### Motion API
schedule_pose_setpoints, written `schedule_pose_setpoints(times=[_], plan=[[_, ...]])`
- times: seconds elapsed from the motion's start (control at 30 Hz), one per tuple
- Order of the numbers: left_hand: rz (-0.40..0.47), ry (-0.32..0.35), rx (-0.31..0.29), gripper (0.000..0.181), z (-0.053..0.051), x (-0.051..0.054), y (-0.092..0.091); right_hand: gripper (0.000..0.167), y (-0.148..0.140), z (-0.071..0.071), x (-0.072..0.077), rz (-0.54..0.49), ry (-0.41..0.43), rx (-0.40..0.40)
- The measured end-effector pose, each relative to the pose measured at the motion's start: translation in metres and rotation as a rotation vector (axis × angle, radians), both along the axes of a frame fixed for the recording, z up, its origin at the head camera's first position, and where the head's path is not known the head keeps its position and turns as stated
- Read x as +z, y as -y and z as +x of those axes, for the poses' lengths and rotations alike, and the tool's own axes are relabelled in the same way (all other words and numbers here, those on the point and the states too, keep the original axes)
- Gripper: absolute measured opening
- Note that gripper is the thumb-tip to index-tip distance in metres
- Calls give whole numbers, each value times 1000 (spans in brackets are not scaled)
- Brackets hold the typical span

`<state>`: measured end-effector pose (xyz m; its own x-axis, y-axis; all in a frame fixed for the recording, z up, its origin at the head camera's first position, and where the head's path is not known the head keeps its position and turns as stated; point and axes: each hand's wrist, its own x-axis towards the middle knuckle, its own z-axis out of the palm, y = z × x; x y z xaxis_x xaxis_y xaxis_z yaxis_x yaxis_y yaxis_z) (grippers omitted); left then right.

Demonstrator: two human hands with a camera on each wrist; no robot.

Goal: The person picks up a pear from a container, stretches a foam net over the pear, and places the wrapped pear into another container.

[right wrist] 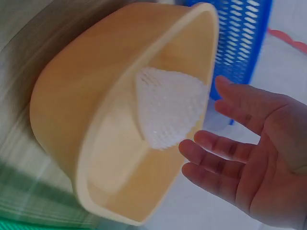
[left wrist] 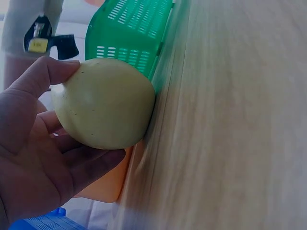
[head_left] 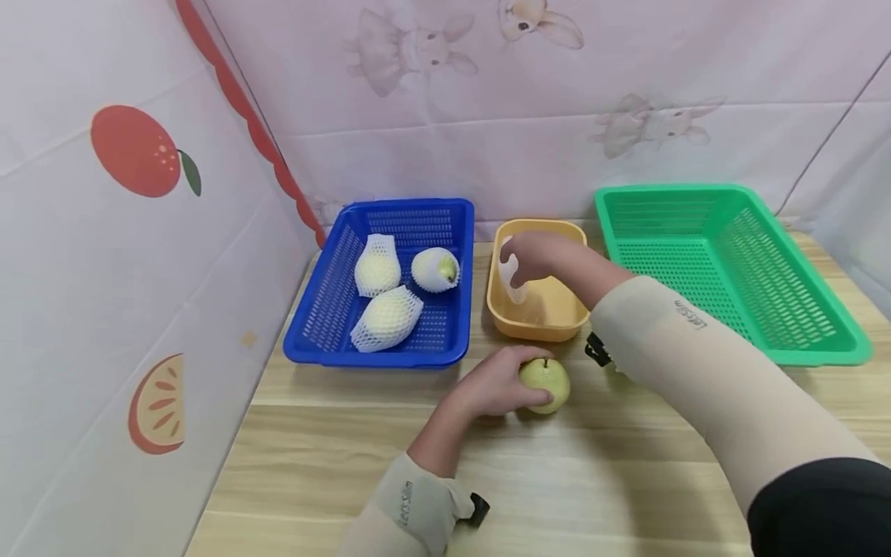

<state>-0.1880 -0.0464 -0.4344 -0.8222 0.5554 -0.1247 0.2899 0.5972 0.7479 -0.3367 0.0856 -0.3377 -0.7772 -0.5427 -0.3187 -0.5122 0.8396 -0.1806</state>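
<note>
On the tabletop my left hand (head_left: 496, 384) grips a round pale-green pear (head_left: 545, 385), thumb on one side and fingers curled under the other in the left wrist view. The pear's stem points up. My right hand (head_left: 534, 255) is over the small orange bin (head_left: 536, 333). Inside that bin a white foam fruit net (right wrist: 168, 108) leans by the wall. In the right wrist view the right fingers are spread beside the net's edge, with nothing gripped; whether a fingertip touches it I cannot tell.
At left the blue basket (head_left: 379, 360) holds three fruits in white foam nets, including one netted pear (head_left: 387, 319). A green basket (head_left: 821, 356) stands at right, its near corner partly behind the right sleeve. A printed cloth wall (head_left: 445, 147) rises behind.
</note>
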Motion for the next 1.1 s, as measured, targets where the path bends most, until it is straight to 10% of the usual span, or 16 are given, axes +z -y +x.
schedule_pose_setpoints(times=[0.57, 0.87, 1.1], plan=[[24, 54, 12, 55, 4, -4, -12, 43, -16, 3, -16, 57, 41, -45], [7, 67, 44, 55, -2, -3, -7, 19, -42, 26, 19, -250, -154, 5], [-12, 74, 45, 59, -2, -3, 0, 21, -65, 64, 17, -563, -256, -28]])
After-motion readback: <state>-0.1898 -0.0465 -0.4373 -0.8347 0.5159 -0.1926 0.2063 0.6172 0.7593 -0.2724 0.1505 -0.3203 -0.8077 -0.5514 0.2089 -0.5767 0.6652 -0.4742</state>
